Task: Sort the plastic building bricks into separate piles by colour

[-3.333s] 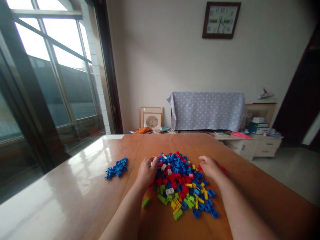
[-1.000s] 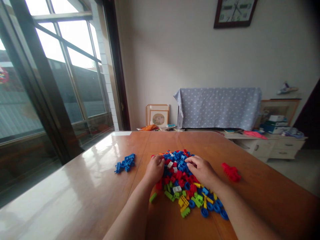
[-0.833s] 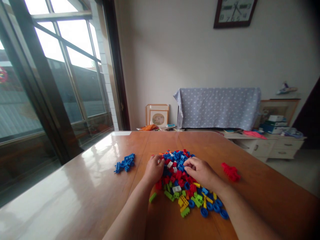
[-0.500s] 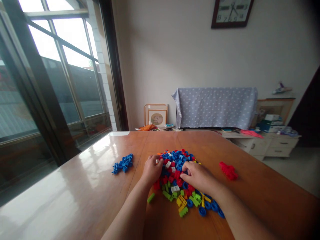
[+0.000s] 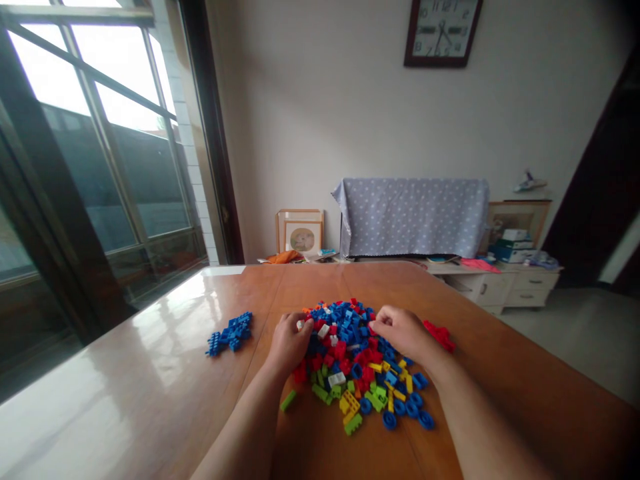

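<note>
A heap of small toy bricks [image 5: 345,347], blue, red, green, yellow and white, lies on the wooden table. At its left edge, my left hand [image 5: 292,340] is closed, with a small white piece [image 5: 300,325] between its fingers. My right hand [image 5: 397,327] is at the heap's right side, fingers pinched together beside a bit of red; what it holds, if anything, is too small to name. Joined blue pieces [image 5: 231,333] lie to the left. On the right, a red cluster [image 5: 440,335] is partly hidden behind my right forearm.
A single green brick [image 5: 289,401] lies near the left forearm. Blue rings [image 5: 389,420] sit at the heap's front right. Beyond the table [image 5: 165,373] stand a white cabinet [image 5: 533,298] and a cloth-covered object [image 5: 415,217].
My right hand has moved from over the heap's middle to its right edge, uncovering yellow and blue pieces. The left hand stays at the left edge. The whole view has shifted slightly.
</note>
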`<state>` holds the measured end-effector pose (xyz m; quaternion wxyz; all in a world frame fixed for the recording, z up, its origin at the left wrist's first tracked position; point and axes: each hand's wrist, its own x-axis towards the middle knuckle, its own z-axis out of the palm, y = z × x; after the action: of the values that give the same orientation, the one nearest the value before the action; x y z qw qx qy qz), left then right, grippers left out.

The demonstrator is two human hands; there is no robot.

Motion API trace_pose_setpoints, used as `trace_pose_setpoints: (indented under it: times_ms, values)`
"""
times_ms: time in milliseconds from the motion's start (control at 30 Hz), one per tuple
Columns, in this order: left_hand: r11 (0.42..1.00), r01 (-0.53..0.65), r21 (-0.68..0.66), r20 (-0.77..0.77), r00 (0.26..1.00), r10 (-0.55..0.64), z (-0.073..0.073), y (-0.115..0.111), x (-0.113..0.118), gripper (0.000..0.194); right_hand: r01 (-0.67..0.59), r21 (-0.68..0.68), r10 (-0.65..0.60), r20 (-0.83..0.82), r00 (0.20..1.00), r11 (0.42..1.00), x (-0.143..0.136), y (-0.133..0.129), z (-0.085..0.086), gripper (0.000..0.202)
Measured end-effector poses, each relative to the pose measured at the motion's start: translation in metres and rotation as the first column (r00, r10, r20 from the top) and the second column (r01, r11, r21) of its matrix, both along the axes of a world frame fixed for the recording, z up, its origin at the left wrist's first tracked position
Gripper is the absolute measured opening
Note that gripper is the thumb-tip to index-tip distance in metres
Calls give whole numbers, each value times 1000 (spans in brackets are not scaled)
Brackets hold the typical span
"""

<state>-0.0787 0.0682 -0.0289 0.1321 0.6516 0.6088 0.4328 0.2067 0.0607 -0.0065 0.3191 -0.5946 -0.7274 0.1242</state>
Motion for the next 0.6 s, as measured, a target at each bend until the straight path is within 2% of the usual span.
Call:
trace_pose_setpoints:
  times_ms: [100, 200, 433, 600]
  values:
    - [1000, 1, -5, 2, 1000, -1, 1, 0, 0, 35, 226, -84, -217, 106, 970, 971, 34, 17, -8, 21]
    - [1000, 4, -9, 2, 1000, -4, 1, 0, 0, 35, 338, -150, -309, 186, 933, 929, 54, 27, -16, 15]
    - [1000, -4, -22, 1, 1000, 4, 1, -1, -1, 36, 421, -89, -413, 95, 906, 903, 66, 34, -18, 17]
    - [1000, 6, -23, -7, 1000, -6, 2, -2, 0, 35, 381, -131, -385, -2, 923, 915, 63, 41, -32, 20]
